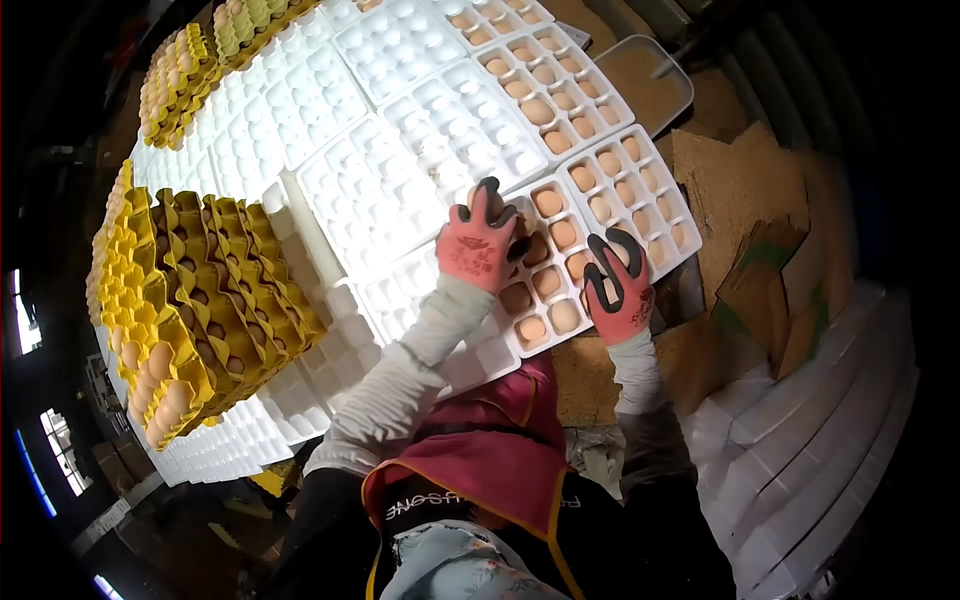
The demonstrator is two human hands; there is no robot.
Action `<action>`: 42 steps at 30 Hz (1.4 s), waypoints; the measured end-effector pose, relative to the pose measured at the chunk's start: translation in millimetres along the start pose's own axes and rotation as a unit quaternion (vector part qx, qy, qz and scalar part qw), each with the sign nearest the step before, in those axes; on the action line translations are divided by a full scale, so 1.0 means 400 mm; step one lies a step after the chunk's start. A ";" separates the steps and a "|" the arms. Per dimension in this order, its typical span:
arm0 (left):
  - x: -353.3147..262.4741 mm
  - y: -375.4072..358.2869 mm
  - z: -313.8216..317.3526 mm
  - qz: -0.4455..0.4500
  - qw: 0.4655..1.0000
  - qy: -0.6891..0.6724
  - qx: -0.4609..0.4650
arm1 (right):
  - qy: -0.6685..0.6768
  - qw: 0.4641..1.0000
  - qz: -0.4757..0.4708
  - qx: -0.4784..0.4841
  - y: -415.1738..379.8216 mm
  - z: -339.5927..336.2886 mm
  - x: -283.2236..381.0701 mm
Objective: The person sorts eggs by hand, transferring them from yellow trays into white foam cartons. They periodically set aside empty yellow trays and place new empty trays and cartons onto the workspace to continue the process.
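My left hand (474,248), in a pink glove with black fingertips, is over the white plastic egg tray, its fingers apart beside the eggs. No egg shows in its grasp, though its palm side is hidden. Gloved the same way, my right hand (622,300) reaches over the seam between two trays. Its bent fingers curl around an egg (608,290), which is partly hidden. Brown eggs (548,202) fill several cells between my hands. To the right, another white egg tray (690,248) holds eggs in its cells.
Unfilled white trays (365,190) cover the middle of the surface. Yellow egg trays (215,300) loaded with eggs are stacked at left, with another yellow stack (178,85) behind. Cardboard (740,180) and a plastic-wrapped pile (800,450) lie at right.
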State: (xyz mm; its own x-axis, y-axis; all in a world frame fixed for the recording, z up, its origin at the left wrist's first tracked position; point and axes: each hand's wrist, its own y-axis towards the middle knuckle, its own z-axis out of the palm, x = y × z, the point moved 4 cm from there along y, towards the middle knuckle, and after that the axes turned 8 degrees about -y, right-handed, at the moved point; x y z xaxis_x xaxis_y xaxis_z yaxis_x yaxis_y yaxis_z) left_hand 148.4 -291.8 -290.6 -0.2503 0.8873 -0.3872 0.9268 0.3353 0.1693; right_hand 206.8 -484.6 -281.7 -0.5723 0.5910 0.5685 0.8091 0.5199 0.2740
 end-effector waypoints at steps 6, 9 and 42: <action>0.094 0.054 0.043 -0.070 0.994 -0.085 -0.011 | 0.111 0.990 -0.087 0.007 0.262 0.163 0.010; 0.191 0.070 0.035 -0.174 0.960 -0.220 -0.007 | -0.126 0.974 -0.027 0.186 0.357 0.303 -0.003; 0.370 -0.429 -0.927 0.151 0.940 -0.299 -0.068 | 0.202 0.954 -0.146 0.166 0.188 0.175 0.663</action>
State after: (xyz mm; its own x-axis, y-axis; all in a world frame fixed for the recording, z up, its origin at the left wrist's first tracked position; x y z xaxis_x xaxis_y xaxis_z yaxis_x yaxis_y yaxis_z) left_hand -151.5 -100.7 -40.7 0.2591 0.6249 -0.7365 0.8757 0.1697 0.4520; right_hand 106.7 -245.6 -164.7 -0.6145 0.1388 0.7766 0.4969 0.8327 0.2444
